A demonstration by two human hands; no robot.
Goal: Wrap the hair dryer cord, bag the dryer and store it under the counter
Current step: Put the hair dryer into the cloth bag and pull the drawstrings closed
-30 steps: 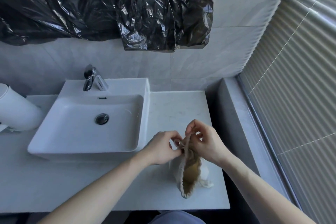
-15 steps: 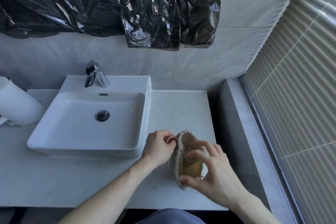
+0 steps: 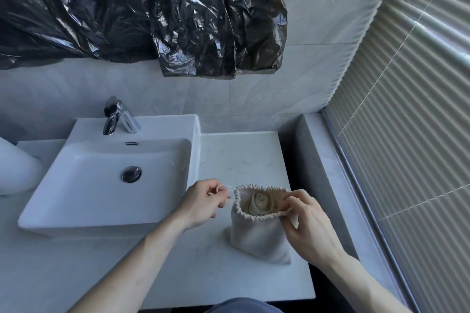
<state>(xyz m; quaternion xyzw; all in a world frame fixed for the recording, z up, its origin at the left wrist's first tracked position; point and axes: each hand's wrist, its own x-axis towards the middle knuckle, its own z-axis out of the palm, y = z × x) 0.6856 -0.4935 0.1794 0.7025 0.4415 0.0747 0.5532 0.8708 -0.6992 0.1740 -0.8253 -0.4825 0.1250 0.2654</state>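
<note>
Cloth bag (image 3: 256, 234) upright on the counter (image 3: 241, 157), just right of the sink (image 3: 106, 180), mouth gathered but open toward the camera. Inside, a pale coiled shape, most likely the dryer (image 3: 259, 203) with cord wound round it; too dim to tell more. Left hand (image 3: 203, 204) beside the bag's left edge, fingers curled shut, pinching the drawstring (image 3: 230, 187), a thin white line running from the fingertips to the bag's rim. Right hand (image 3: 305, 221) on the bag's right side, thumb and fingers closed on the gathered rim there, remaining fingers bent over the cloth below. Bag's base flat on the counter, near the front edge. Sink white and square, drain (image 3: 131, 173) at its middle, chrome tap (image 3: 113, 114) at the back. At far left, part of a white rounded object (image 3: 15, 173) on the counter, cut off by the frame. Above, crumpled black plastic (image 3: 142, 15) hanging over the tiled wall (image 3: 279, 99). To the right, a grey ledge (image 3: 320, 173) along the counter's end, then ribbed blinds (image 3: 407, 109) filling the right side. At the bottom edge, a bit of blue-grey cloth (image 3: 244, 306), belonging to the person's clothing.
</note>
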